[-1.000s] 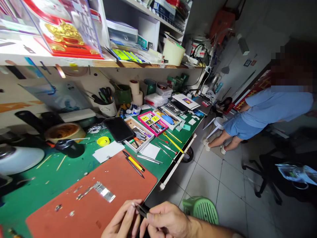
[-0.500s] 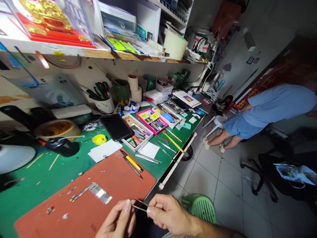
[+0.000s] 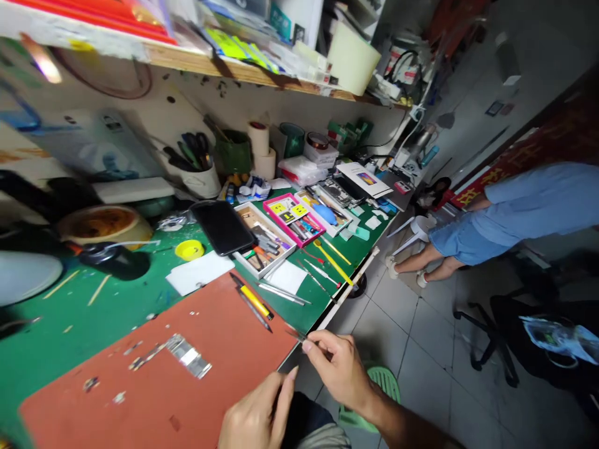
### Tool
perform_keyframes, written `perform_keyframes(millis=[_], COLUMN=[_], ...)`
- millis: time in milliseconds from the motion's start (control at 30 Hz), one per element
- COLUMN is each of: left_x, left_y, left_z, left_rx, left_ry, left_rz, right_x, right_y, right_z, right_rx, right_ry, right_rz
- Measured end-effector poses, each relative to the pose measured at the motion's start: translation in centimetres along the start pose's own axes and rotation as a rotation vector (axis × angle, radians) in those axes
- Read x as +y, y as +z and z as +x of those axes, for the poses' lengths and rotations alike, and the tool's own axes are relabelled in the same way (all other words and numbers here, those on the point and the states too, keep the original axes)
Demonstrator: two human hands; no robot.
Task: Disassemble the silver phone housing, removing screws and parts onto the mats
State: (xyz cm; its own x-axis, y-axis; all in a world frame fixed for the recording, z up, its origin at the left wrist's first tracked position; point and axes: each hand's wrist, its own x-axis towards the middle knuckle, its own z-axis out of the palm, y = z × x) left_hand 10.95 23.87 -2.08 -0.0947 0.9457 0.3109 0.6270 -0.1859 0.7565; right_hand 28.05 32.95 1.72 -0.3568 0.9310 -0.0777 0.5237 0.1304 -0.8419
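My right hand (image 3: 339, 368) is closed round a slim pair of metal tweezers (image 3: 297, 335), whose tips point left over the corner of the red-brown work mat (image 3: 234, 386). Lower and to the left, my left hand (image 3: 257, 411) is loosely curled, its fingers close together, with nothing visible in it. On the mat lies a flat phone circuit board (image 3: 188, 355) with silvery shields. Small loose parts (image 3: 91, 383) are scattered left of it. A yellow-and-black pen (image 3: 255, 302) and a dark thin tool (image 3: 256, 313) rest at the mat's upper right.
Beyond the mat on the green bench (image 3: 150, 312) are a black phone-like slab (image 3: 222, 227), a white tool box (image 3: 255, 268), a pink-edged box (image 3: 281, 231) and a screwdriver (image 3: 322, 272). A green stool (image 3: 381, 386) stands below right. A person (image 3: 515, 199) stands farther off.
My hands have come apart; before, both were at the tweezers. The right hand has moved up and right with the tweezers, the left down and right. The view has shifted slightly.
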Motion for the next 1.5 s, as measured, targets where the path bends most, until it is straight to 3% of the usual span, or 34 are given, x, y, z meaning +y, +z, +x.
perform_keyframes(millis=[67, 200, 433, 667, 967, 1500], left_x=[0.7, 1.6, 0.8, 1.1, 1.2, 1.8], left_y=[-0.3, -0.3, 1.6, 2.6, 2.9, 2.9], left_z=[0.6, 2.0, 2.2, 4.0, 4.5, 5.4], left_rx=[0.073, 0.106, 0.072, -0.022, -0.075, -0.093], left_ry=[0.035, 0.060, 0.081, 0.109, 0.096, 0.019], left_rz=[0.172, 0.420, 0.545, 0.575, 0.620, 0.588], right_x=[0.5, 1.7, 2.5, 2.7, 3.3, 2.4], right_y=[0.2, 0.7, 1.1, 1.1, 1.6, 1.0], right_z=[-0.1, 0.2, 1.2, 1.8, 2.2, 2.7], right_rx=[0.044, 0.095, 0.126, 0.154, 0.150, 0.028], right_ry=[-0.036, -0.058, -0.116, -0.194, -0.274, -0.142], right_rz=[-0.084, -0.187, -0.294, -0.403, -0.441, -0.444])
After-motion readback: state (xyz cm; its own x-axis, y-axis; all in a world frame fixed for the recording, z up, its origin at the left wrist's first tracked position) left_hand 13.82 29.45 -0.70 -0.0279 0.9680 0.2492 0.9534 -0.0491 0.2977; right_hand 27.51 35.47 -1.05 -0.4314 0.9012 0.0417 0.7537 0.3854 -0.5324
